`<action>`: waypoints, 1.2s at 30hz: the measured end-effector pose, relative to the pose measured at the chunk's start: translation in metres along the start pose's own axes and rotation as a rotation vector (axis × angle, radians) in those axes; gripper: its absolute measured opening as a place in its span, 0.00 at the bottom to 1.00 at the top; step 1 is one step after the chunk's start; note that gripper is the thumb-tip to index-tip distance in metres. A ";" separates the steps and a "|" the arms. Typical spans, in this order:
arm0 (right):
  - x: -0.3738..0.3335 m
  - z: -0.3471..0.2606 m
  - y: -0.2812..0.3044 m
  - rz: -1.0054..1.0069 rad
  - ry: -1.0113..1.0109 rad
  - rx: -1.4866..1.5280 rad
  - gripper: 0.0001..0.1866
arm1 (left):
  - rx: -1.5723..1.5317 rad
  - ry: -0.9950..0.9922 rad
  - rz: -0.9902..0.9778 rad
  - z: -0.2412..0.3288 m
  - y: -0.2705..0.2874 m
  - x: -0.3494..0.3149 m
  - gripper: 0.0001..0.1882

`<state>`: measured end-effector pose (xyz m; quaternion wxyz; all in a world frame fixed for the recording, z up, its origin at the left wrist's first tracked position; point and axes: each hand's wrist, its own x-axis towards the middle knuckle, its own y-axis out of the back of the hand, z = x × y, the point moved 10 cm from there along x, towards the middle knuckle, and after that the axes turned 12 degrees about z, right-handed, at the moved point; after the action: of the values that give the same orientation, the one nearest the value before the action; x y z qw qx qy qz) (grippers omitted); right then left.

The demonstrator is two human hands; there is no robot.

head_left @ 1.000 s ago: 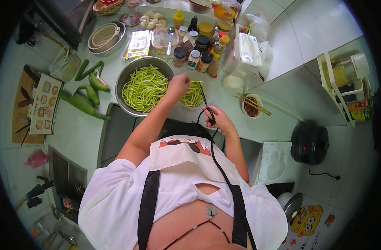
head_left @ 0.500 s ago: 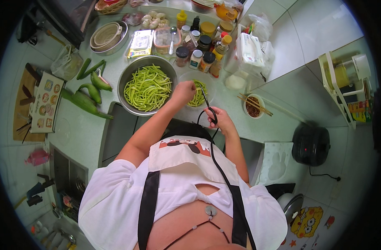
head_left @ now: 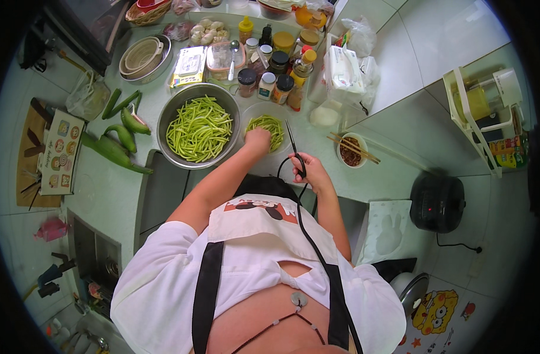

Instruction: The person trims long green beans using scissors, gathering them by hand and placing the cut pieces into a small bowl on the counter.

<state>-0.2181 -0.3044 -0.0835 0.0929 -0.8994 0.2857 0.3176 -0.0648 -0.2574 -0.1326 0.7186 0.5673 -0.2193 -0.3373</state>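
Observation:
My left hand (head_left: 258, 140) reaches down to a clear bowl (head_left: 244, 123) that holds thin green vegetable strips (head_left: 271, 127). Its fingers curl under and what they pinch, if anything, is hidden. In my right hand (head_left: 315, 171) are scissors (head_left: 291, 137), blades upward, black handle loops in my fingers. The blades stand at the right side of the clear bowl. Left of it sits a large steel bowl (head_left: 159, 131) heaped with longer light green strips (head_left: 199, 130).
Several green gourd-like vegetables (head_left: 117, 151) lie at the left. Behind the bowls stand jars and bottles (head_left: 279, 62) and a lidded box (head_left: 221, 56). A white cup (head_left: 344, 158) of brown food carries chopsticks (head_left: 358, 151) at the right, near a black cooker (head_left: 437, 202).
My left hand has lowered toward the clear bowl and moved slightly left. The scissors stay in my right hand. The whole view has shifted a little.

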 end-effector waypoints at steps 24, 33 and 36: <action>0.006 0.001 -0.041 -0.081 -0.005 -0.095 0.14 | -0.794 0.219 0.234 -0.031 0.068 -0.017 0.08; 0.007 0.005 -0.050 -0.074 0.007 -0.112 0.12 | -0.646 0.115 0.387 -0.039 0.097 -0.033 0.10; 0.004 0.003 -0.052 -0.047 0.004 -0.097 0.12 | -0.651 0.106 0.520 -0.071 0.126 -0.040 0.13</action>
<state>-0.1871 -0.2625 -0.0890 0.0559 -0.9099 0.2490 0.3269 -0.0128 -0.1644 -0.0275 0.9318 0.2529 -0.2000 -0.1666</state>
